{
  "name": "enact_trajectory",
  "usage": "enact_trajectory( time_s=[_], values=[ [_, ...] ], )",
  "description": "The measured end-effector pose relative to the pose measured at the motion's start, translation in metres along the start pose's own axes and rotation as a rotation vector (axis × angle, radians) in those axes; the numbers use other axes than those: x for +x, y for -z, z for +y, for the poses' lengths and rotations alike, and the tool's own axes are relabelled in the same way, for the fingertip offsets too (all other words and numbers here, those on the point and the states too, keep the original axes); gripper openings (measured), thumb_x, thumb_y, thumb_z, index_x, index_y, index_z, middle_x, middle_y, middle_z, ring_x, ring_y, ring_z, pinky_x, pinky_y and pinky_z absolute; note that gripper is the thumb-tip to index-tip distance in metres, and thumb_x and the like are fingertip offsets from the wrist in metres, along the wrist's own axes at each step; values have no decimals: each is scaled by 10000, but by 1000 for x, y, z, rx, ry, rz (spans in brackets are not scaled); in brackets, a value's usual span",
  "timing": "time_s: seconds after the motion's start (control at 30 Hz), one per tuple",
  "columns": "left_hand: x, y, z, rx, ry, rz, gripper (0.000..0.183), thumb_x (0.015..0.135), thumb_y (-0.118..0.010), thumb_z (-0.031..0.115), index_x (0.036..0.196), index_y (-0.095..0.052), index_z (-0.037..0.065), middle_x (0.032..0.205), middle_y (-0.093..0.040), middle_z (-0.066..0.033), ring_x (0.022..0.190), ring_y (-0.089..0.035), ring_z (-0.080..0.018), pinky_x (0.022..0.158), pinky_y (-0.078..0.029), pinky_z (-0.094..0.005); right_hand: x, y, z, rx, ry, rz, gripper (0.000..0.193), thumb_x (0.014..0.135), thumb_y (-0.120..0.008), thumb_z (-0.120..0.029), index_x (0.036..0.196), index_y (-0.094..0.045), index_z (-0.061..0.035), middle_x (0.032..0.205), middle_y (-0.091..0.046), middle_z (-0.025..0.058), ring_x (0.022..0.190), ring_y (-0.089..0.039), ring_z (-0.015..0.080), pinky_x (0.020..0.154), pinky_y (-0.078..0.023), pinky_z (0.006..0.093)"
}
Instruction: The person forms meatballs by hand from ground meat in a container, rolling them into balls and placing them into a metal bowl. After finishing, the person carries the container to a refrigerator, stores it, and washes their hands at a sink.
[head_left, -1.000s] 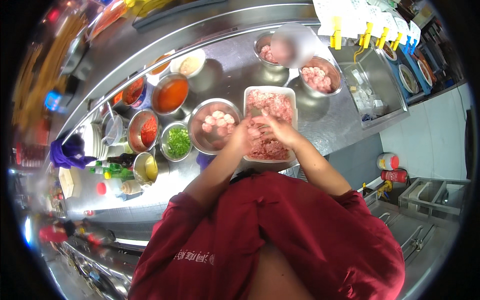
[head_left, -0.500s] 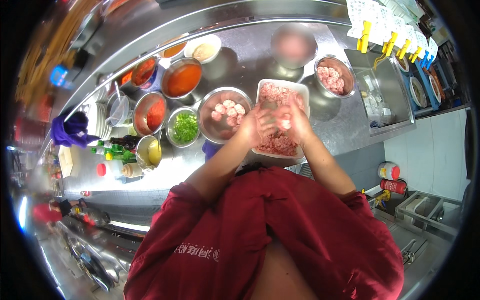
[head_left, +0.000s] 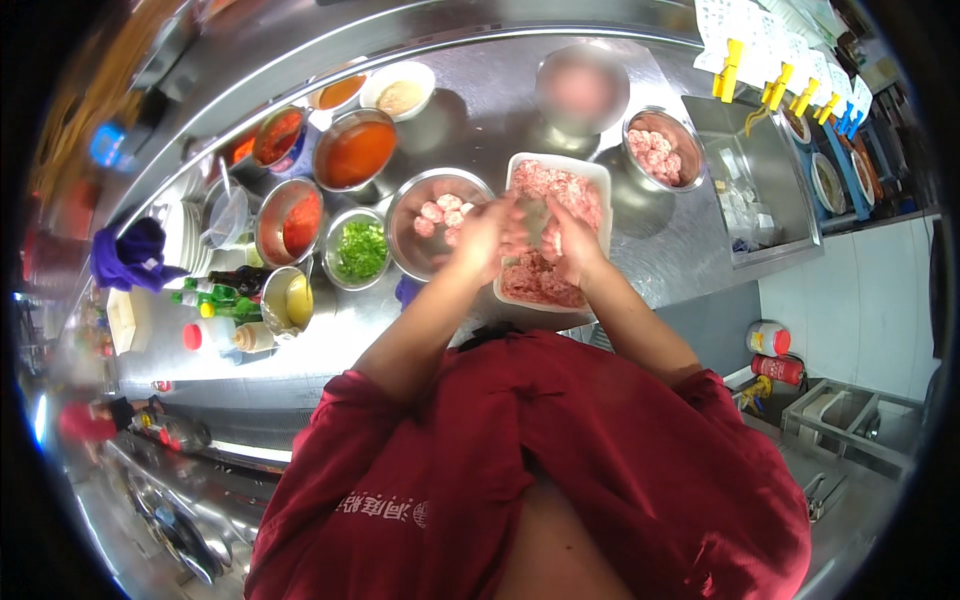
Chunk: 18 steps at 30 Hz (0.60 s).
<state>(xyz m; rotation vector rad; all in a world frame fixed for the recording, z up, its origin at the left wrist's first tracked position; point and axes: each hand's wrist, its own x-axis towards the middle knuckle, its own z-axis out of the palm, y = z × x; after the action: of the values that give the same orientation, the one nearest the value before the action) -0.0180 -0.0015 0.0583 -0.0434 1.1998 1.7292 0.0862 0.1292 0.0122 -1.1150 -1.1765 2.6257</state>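
A white rectangular tray of raw minced meat lies in front of me. Over its right half, my right hand is curled, with a pinkish lump of minced meat partly showing at the thumb and fingers. My left hand hovers between the tray and a steel bowl, its fingers smeared by motion; whether they hold anything is hidden. Several round raw meatballs sit in that bowl, partly covered by the left hand. Another steel bowl, beyond the tray to the right, contains more meatballs.
To the left are bowls of chopped green onion, red sauce and orange-red liquid. A metal pot with yellow contents stands near bottles. A blurred round container is at the back; a steel sink is right.
My hands have come apart: the left has shifted left toward the meatball bowl, while the right stays over the tray. The whole view has moved slightly.
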Motion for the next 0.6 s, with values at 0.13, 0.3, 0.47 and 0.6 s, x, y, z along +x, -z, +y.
enact_trajectory(
  time_s=[0.13,0.3,0.47,0.6],
  values=[
    [24,33,-25,-182,58,93,302,934,-479,343,812,-529,71,720,-565,-89,512,-477,-150,515,-410,-261,-13,-34,-13,-407,92,9,640,858,-442,-649,813,-599,-30,607,-534,34,487,-491,125,457,-395,246],
    [10,35,-21,-314,176,93,311,935,-492,326,704,-445,124,557,-441,-1,475,-407,-115,492,-378,-269,-35,-49,-31,-361,119,-129,663,884,-394,-630,1022,-584,-11,853,-632,91,691,-611,166,597,-474,275],
    [-8,12,-11,153,-188,-64,286,941,-492,305,904,-582,36,781,-597,-53,674,-549,-130,629,-443,-237,-3,-24,-3,109,6,1,592,881,-446,-596,985,-592,-31,825,-623,90,687,-608,176,683,-477,299],
    [-25,12,3,436,-386,-233,571,985,-321,419,1287,-468,-43,1337,-472,-138,1265,-394,-195,1063,-260,-326,1,-30,-2,-3,7,-93,600,875,-453,-603,962,-612,-32,886,-629,105,774,-593,187,731,-464,302]
  ],
)
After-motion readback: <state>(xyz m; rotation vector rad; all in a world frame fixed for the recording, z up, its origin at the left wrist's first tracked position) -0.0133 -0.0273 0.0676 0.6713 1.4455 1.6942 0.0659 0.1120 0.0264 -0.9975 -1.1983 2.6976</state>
